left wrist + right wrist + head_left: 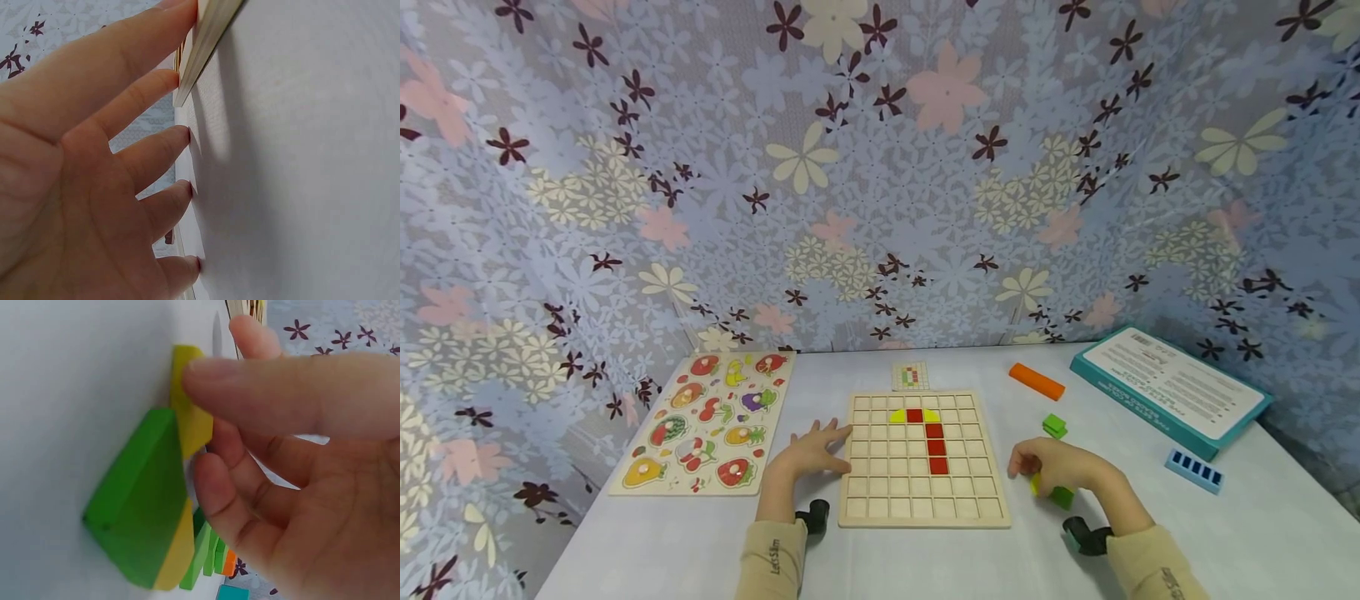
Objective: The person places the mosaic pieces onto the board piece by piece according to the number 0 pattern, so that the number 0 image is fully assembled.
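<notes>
Nearest the person, two sleeved forearms reached out over the white table [1262, 517]. The left hand [808, 454] lay flat with its fingers [156, 147] straight and spread, tips on the table and touching the left edge of the wooden grid board [922, 500]; it grasped nothing. The right hand [1056, 467] hovered curled over a small pile of blocks just right of the board's near right corner, its fingers bent around a yellow block [190, 419] that lay against a green block [140, 494]; whether it truly pinched the yellow piece or only touched it could not be told.

On the board, red squares [936, 442] ran in a column, capped by a red square flanked by yellow pieces [897, 415]. Left of the board lay a fruit puzzle [707, 421]. Farther right sat a green cube [1055, 426] and a blue slotted block [1193, 471]. At the far edge were a small pattern card [911, 376], an orange bar [1036, 381] and a teal box [1172, 387], before the flowered curtain [880, 167].
</notes>
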Demonstrator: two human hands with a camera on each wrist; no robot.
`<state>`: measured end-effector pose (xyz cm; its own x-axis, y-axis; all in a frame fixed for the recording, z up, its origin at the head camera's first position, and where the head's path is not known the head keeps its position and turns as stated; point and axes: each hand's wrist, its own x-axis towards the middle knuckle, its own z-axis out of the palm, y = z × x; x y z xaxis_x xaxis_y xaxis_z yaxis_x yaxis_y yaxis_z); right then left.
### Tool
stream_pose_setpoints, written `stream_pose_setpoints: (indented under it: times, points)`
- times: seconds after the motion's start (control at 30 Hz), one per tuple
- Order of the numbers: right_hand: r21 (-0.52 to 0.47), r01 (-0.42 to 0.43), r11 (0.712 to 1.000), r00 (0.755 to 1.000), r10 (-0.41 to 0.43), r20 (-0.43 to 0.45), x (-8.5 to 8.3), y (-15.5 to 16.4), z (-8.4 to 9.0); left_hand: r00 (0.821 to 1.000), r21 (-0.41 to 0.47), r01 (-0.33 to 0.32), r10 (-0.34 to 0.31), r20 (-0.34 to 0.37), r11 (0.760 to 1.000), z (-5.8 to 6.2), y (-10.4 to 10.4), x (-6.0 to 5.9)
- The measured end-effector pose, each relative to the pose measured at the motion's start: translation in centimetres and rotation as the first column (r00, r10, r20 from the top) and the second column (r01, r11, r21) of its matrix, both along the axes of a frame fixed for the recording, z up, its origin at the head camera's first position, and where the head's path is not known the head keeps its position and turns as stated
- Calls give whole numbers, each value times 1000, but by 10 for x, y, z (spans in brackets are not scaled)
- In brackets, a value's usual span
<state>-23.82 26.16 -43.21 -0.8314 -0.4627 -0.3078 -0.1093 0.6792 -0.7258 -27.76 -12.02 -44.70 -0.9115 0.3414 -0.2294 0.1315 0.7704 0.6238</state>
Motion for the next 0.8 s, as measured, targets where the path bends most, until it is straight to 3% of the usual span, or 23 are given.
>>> stream_pose_setpoints:
  times: [0.23, 0.47, 0.8]
  points:
    - [38, 24, 999, 994, -20, -106, -7, -7, -3, 1000, -4, 3, -3, -11, 1000, -1, 0, -1]
    - [86, 144, 986, 981, -130, -146, -19, -19, -6, 1000, -4, 4, -4, -6, 1000, 0, 0, -1]
    - [111, 234, 966, 960, -211, -185, -33, -26, -7, 1000, -3, 1, -1, -9, 1000, 0, 1, 0]
